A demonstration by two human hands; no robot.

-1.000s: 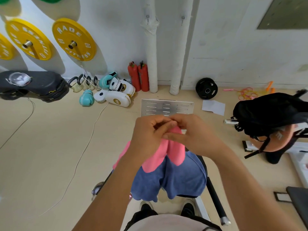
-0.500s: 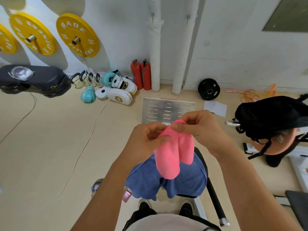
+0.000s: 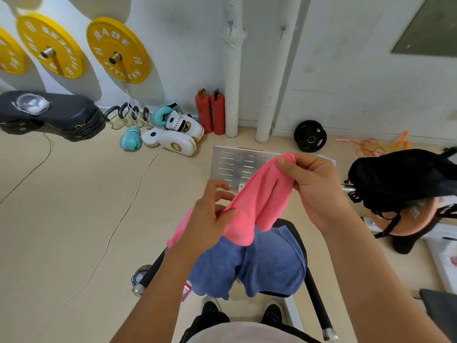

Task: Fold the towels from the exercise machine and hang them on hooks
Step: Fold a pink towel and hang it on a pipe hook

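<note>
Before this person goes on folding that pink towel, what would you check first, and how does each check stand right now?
1. Right hand pinches the pink towel's top corner: ok.
2. Left hand grips its lower edge: ok.
3. Towel pulled flat between the hands: not ok, it sags in folds.
4. Pink towel lifted clear of the blue towel: cannot tell, they overlap.
5. Blue towel resting securely on the machine: ok.
6. Hook within reach: cannot tell, none visible.

A gym or training room. Yellow weight plates (image 3: 118, 50) hang on pegs on the white wall. Boxing gloves (image 3: 130, 142) and white punching pads (image 3: 178, 144) lie on the pale floor (image 3: 74, 206) near two red fire extinguishers (image 3: 210, 112). A black weight plate (image 3: 310, 136) leans against the wall, with skipping ropes (image 3: 371, 147) just beside it.
</note>
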